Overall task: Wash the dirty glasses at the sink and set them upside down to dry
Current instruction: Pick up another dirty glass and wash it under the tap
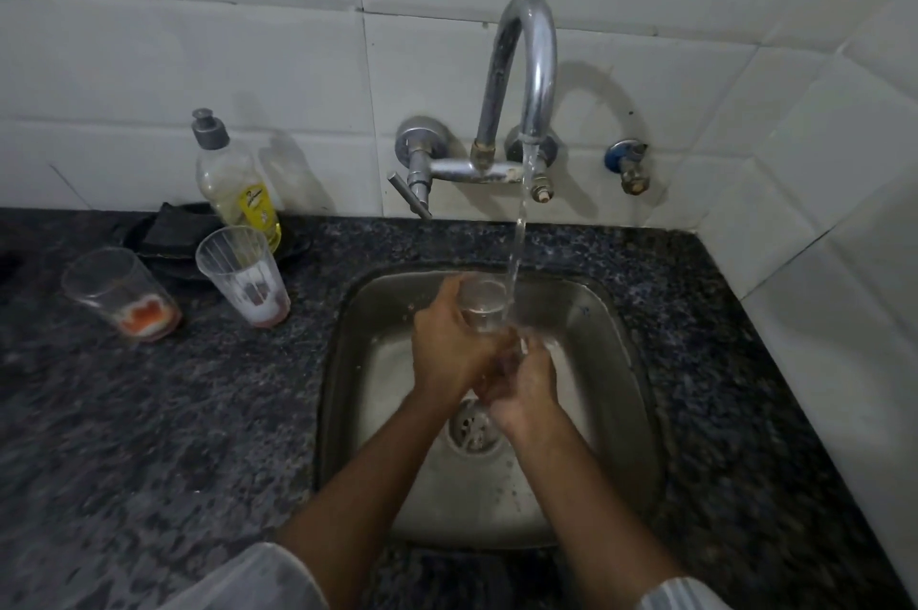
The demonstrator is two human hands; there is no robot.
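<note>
Far left on the countertop (pixel 149 411), near its back edge: first dirty glass (pixel 121 294), upright, orange-red residue at the bottom; just right of it the second dirty glass (pixel 243 276), upright, milky film and pinkish dregs; the two stand close but apart; both untouched, neither rinsed yet by the look of them. Behind them at the wall edge a dish soap bottle (pixel 233 182), nearly empty, with something dark, maybe a cloth or scrubber (pixel 169 232), lying beside it; cannot tell which.

Moving right, the sink (pixel 621 411) set into the counter; my left hand (pixel 447 346) wraps the side of the third glass (pixel 479 306), fingers curled round it, holding it roughly upright over the basin under the stream; water (pixel 519 232) runs from the tap (pixel 526 63) and falls at the glass's right side, some water already in it; my right hand (pixel 526 386) sits at the glass's base, fingers curled up against it; whether it pinches the base or only rubs it I cannot tell, splash and blur hide the fingertips. Drain (pixel 472 430) shows below my wrists.

Step in hand, as I judge it: rinsing glass one of three; no glass inverted anywhere in view, so task is early.

Next move needs: tip the water out, keep a firm wrap since wet glass slips, turn it mouth down, set it on a free patch of counter; right side of the sink looks the handier spot; then fetch the second dirty glass.
</note>
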